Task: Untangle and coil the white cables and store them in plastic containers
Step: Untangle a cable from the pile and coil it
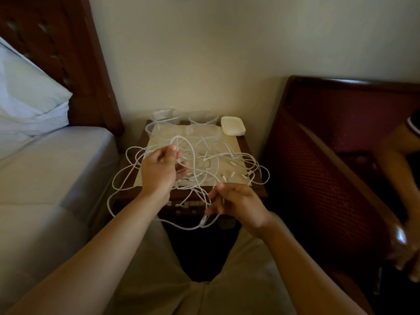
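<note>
- While a pale blue pillow (pixel 29 96) leans on the dark carved wooden headboard (pixel 68 53) at far left, a bed with a light grey sheet (pixel 45 169) runs along that side.
- Just right of the bed, the left hand (pixel 159 171) is raised over the near-left part of the small dark wooden bedside table (pixel 254 189), thumb and forefinger pinching a lifted loop of cable, the other fingers loosely curled.
- Spread across the tabletop and spilling over its left and front edges lies the tangle of thin white cables (pixel 204 162), several plug ends showing near the right side.
- Behind the tangle, at the table's far edge, stand clear plastic containers (pixel 159 128), with a stack of white square lids (pixel 233 125) at the far-right corner.
- Lower and nearer, the right hand (pixel 238 205) pinches a cable strand between thumb and fingertips, the remaining fingers bent.
- Farther right stands a dark red upholstered chair with a wooden frame (pixel 341 137), where another person's hand (pixel 406 253) rests.
</note>
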The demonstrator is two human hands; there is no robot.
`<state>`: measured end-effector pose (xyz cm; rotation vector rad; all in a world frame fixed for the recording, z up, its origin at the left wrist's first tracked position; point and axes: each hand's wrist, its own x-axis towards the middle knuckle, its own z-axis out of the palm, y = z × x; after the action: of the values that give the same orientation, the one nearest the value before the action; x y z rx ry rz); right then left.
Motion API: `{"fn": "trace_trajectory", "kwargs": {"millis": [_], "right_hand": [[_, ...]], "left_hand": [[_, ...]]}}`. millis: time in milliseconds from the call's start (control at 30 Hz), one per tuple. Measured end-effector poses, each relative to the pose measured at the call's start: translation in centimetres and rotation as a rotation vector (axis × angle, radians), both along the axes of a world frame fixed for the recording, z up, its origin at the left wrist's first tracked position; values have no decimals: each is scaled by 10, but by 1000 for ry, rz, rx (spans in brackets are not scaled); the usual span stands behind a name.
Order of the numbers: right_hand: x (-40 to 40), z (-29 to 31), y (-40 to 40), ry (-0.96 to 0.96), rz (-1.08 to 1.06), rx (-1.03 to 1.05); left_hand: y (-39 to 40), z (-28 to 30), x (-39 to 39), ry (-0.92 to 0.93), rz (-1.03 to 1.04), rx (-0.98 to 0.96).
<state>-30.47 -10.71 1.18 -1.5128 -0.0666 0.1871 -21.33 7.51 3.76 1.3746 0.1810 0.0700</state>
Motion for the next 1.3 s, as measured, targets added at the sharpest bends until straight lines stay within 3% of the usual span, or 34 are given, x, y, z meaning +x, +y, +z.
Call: {"fn": "trace_trajectory", "kwargs": {"millis": [67,100,200,267,400,500,733,833,933,1033,1100,1167,1300], "right_hand": [[2,10,3,-18,-72,14],[4,14,6,-21,-103,22],[11,21,14,-13,-139,3],[13,23,17,22,-93,23],[11,29,16,95,55,109],[8,27,12,92,82,100],[7,16,12,-3,116,-130],[6,18,13,4,129,37],[6,29,13,12,178,416],[9,40,14,-16,134,592],[10,45,11,8,108,699],[9,46,6,47,155,692],[-1,33,2,109,198,336]], "left_hand": [[7,-16,1,-39,-30,472],[9,-23,-3,-153,-14,681],[10,-32,-19,-816,-44,925],[8,-36,-23,-989,-256,1019],[11,-32,-15,-1011,-385,1077],[16,-22,-8,-907,-397,867],[10,-3,2,-531,-55,520],[12,-14,8,-389,-113,589],[11,-24,2,-420,-226,717],[6,-30,-9,-409,-429,862],[2,-33,-13,-460,-441,1003],[2,-29,-8,-439,-313,955],[11,-17,11,-399,-126,885]]}}
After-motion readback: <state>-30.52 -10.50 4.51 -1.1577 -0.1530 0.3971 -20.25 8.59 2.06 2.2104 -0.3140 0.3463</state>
